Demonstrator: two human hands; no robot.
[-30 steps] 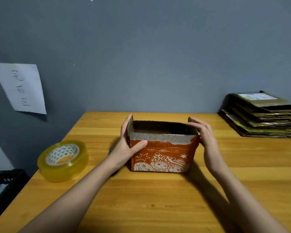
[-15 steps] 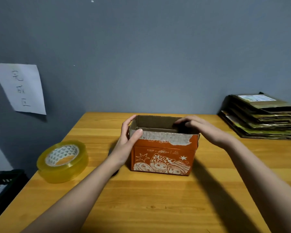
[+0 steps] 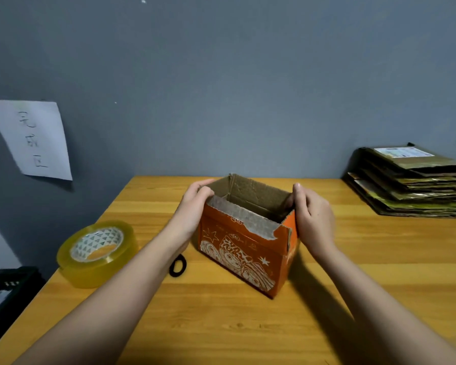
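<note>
Squaring the small orange cardboard box (image 3: 242,248) is probably calling for even, gentle pressure from both ends, keeping its base flat on the light wooden table (image 3: 221,325) so the thin walls are not buckling. The left hand (image 3: 192,209) is gripping the left end, fingers curling over the rim. The right hand (image 3: 313,219) is clasping the right end, thumb standing along the corner, fingers wrapping behind. The box is sitting mid-table, angled, its top open, white cartoon drawings and stars showing on the front, a torn grey strip running along the near upper edge.
</note>
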